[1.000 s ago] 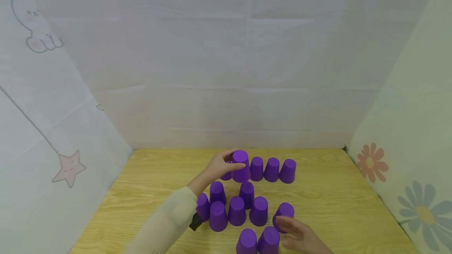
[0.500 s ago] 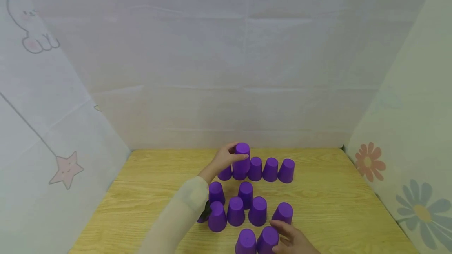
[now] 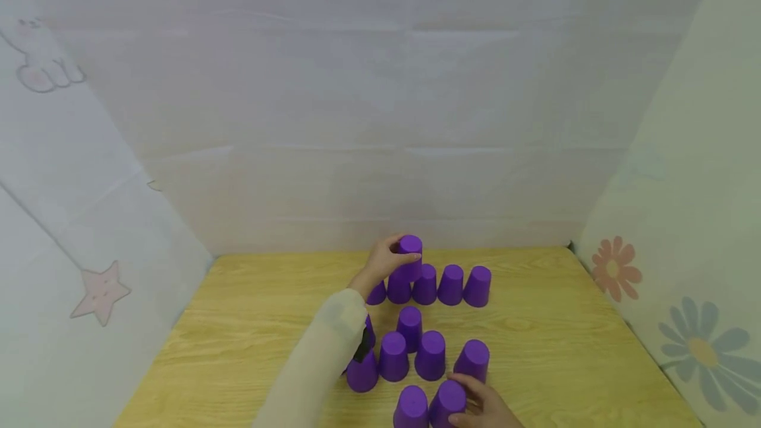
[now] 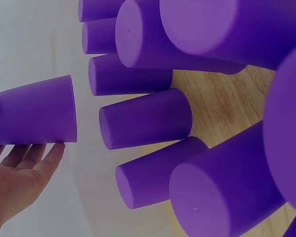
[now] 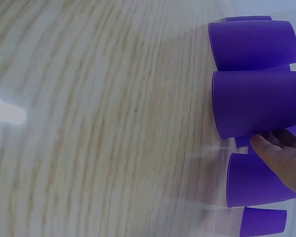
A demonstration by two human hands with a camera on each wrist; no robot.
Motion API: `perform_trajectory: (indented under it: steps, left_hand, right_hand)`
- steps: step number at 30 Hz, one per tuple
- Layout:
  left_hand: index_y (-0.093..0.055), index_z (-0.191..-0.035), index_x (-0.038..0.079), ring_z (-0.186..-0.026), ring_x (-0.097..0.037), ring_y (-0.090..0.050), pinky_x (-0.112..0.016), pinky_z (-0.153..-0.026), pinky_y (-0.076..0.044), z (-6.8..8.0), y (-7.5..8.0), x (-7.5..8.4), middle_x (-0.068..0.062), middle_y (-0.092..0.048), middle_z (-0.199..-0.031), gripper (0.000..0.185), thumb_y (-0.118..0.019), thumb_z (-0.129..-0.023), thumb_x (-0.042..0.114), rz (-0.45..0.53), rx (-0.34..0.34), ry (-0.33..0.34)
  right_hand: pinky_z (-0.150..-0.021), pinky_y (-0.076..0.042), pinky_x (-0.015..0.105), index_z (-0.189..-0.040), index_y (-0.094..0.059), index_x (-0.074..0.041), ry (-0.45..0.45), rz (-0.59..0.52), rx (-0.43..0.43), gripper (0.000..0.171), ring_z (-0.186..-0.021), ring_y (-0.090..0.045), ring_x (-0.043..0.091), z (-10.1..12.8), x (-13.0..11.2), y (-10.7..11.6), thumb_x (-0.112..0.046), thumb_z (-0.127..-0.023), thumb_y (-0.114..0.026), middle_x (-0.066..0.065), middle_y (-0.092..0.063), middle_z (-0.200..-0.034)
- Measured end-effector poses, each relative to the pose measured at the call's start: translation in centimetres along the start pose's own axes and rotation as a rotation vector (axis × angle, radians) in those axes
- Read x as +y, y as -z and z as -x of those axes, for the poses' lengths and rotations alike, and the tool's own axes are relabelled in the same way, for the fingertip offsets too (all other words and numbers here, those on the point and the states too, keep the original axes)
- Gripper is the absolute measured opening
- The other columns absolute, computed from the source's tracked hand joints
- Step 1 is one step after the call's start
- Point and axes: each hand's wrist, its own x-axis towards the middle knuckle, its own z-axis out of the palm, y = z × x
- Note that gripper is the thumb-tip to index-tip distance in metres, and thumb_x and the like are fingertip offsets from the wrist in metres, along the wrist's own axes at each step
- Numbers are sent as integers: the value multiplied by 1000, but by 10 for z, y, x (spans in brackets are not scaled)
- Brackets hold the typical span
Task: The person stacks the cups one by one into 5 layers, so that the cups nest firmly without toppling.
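Note:
My left hand [image 3: 382, 264] grips an upside-down purple cup [image 3: 410, 249] and holds it up above the back row. In the left wrist view this held cup [image 4: 37, 112] hangs apart from the row cups [image 4: 145, 118], the fingers along one side. At the front, my right hand [image 3: 484, 407] has its thumb and fingers around another upturned purple cup [image 3: 447, 405], which stands on the table. The right wrist view has that cup [image 5: 259, 103] with its rim down on the wood and the fingers [image 5: 281, 160] against its side.
Upturned purple cups make a back row [image 3: 450, 285] on the wooden table [image 3: 535, 335]. More stand in the middle [image 3: 394, 356], one behind the right hand [image 3: 472, 358], and one [image 3: 411, 408] left of the right hand's cup. The left sleeve [image 3: 321, 355] partly covers some cups.
My left hand has lifted its cup up from the back row, uncovering a cup beneath. My right hand has moved left from beside the front cup to around it.

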Motion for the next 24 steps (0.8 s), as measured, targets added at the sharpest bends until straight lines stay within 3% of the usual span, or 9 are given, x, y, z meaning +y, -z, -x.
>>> perform_trajectory:
  steps: [3, 11, 16, 24]
  left_hand:
    - [-55, -128, 10, -110, -28, -59, -38, -94, -49, -5, -3, -4, -13, -63, -118, 51, -71, -82, 25, -9, 15, 15]
    - [-46, -137, 9, -117, -31, -54, -42, -100, -45, -10, -10, -9, -15, -58, -126, 62, -70, -83, 26, -11, 46, 67]
    - [-47, -136, 7, -116, -31, -55, -42, -100, -45, -14, -16, -9, -17, -59, -125, 60, -70, -83, 23, 16, 70, 82]
    - [-52, -131, 4, -108, -32, -59, -41, -95, -49, -19, -23, -19, -19, -63, -116, 55, -72, -81, 16, 52, 121, 44]
  right_hand:
    - [-90, -50, 50, -141, -34, -6, -35, 12, 35, 68, -117, -50, 34, 0, 0, -4, -28, -85, -66, 25, -42, -137]
    - [-92, -50, 46, -142, -32, -4, 27, -65, 37, 66, -115, -52, 26, -1, 4, -8, -25, -88, -63, 16, -47, -135]
    - [-90, -51, 42, -143, -31, -4, 37, -84, 44, 66, -112, -54, 22, -1, 6, -7, -23, -89, -63, 12, -50, -131]
    - [-89, -52, 38, -141, -37, -6, 33, -104, 38, 62, -110, -55, 21, -1, 11, -2, -23, -87, -64, 9, -55, -126]
